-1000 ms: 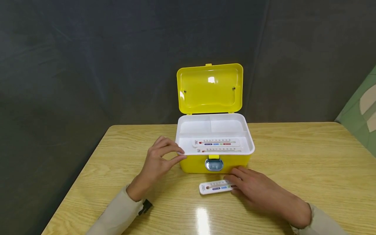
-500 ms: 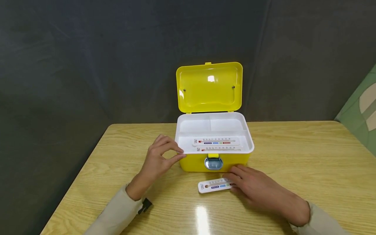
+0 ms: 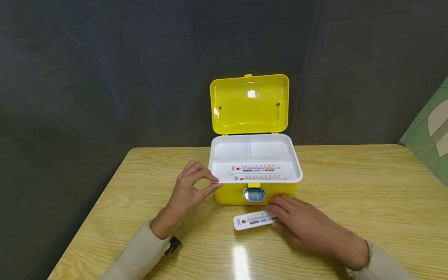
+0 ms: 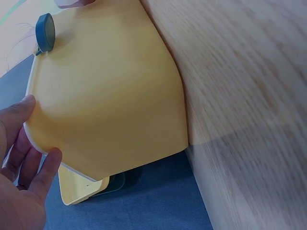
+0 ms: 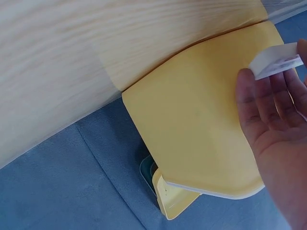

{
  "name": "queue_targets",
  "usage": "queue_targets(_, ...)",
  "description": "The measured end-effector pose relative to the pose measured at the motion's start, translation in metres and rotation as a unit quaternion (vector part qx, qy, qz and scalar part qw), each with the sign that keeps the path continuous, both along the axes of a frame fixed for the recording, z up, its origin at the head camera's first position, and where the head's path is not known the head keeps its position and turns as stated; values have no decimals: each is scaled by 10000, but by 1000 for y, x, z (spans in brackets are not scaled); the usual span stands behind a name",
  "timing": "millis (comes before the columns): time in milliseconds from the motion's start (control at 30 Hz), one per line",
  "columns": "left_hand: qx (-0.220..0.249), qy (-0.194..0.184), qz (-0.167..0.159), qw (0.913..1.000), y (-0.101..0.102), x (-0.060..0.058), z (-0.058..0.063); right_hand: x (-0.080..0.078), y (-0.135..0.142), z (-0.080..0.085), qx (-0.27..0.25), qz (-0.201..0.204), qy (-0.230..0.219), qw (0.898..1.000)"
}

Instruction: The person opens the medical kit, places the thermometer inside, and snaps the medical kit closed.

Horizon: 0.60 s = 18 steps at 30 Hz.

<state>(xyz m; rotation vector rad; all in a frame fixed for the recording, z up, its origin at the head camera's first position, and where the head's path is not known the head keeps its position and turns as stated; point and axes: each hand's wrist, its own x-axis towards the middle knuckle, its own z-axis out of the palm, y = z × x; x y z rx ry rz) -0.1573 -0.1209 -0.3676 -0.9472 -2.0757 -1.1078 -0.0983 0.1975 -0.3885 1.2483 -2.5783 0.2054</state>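
Note:
A yellow storage box (image 3: 231, 194) stands with its lid (image 3: 250, 103) raised and a white divided tray (image 3: 232, 147) in its top. Two white strip thermometers lie in the tray's front compartment, the rear thermometer (image 3: 257, 169) above the front thermometer (image 3: 262, 178). My left hand (image 3: 187, 192) pinches the box's front left corner at the rim. Just in front of the box, my right hand (image 3: 308, 223) grips the right end of another white thermometer (image 3: 252, 220), hiding that end. In the right wrist view this thermometer (image 5: 276, 60) sits between thumb and fingers.
The box rests on a wood-grain table (image 3: 157, 163). A dark curtain (image 3: 105, 77) hangs close behind it. A blue-grey latch (image 3: 254, 194) sits on the box's front. Both rear compartments of the tray lie beyond the thermometers.
The held thermometer has shifted slightly left and up toward the box, in my right hand's grip. My left hand stays at the box's corner.

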Motion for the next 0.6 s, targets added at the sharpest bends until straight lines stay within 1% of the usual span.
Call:
queue_targets(200,-15,-6,10,10000,1,0,0,4,0,12,72,-65,509,9987)
queue_targets(333,-34,19,-52,10000,1,-1,0,7,1,20,127,-113,684,9975)
queue_targets(600,-53,-23,-31,10000,0,-1,0,14,-1,31,266,-232,477,9982)
